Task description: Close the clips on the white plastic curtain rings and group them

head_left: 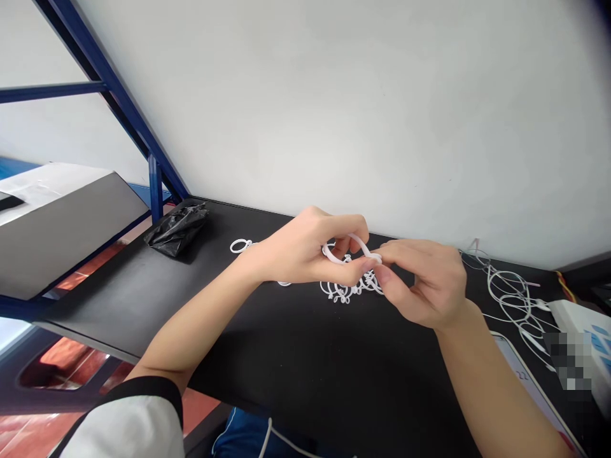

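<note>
Above the black table, my left hand (329,245) is closed around a white plastic curtain ring (361,245), thumb below and fingers curled above. My right hand (424,280) pinches the ring's right end between thumb and forefinger, close to my left thumb tip. The small part at that end is mostly covered by fingertips. Beneath both hands lies a pile of similar white rings (341,292) with small eyelets, partly hidden by my hands. Another white ring (238,246) rests to the left, behind my left wrist.
A crumpled black plastic bag (177,229) sits at the table's (305,356) back left. White cables (513,296), a phone (520,369) and a white box (580,331) occupy the right side. A blue metal frame (126,121) rises at left, before a pale wall (334,108).
</note>
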`<move>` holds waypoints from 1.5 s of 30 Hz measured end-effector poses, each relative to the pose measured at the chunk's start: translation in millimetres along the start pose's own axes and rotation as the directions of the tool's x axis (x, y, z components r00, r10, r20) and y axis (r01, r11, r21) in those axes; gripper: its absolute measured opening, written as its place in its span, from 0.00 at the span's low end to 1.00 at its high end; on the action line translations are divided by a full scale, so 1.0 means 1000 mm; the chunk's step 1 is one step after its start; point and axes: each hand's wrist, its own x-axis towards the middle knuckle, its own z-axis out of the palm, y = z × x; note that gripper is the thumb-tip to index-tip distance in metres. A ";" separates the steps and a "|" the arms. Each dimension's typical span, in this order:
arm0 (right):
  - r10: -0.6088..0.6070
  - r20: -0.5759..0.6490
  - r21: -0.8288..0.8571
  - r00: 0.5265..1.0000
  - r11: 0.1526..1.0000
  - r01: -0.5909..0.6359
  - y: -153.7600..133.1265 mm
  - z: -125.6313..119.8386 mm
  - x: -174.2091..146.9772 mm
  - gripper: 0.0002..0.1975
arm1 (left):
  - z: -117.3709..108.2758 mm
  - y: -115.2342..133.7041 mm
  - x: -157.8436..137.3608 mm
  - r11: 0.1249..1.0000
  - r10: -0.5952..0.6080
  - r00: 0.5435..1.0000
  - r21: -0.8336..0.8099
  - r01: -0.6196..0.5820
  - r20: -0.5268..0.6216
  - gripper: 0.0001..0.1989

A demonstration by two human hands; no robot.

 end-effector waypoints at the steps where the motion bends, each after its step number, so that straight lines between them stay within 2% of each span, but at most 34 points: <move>1: -0.003 -0.001 0.003 1.000 1.000 0.003 0.000 0.000 0.000 0.08 | 0.000 0.000 0.000 1.000 0.003 1.000 0.001 -0.003 -0.002 0.10; 22: -0.009 0.012 0.014 1.000 1.000 0.009 -0.002 0.000 0.000 0.09 | -0.002 0.002 0.000 1.000 -0.021 0.999 0.010 0.020 0.041 0.11; 45: -0.020 0.015 0.010 1.000 1.000 0.020 -0.005 -0.002 0.001 0.08 | -0.002 0.004 -0.001 1.000 -0.013 0.999 -0.002 0.013 0.036 0.10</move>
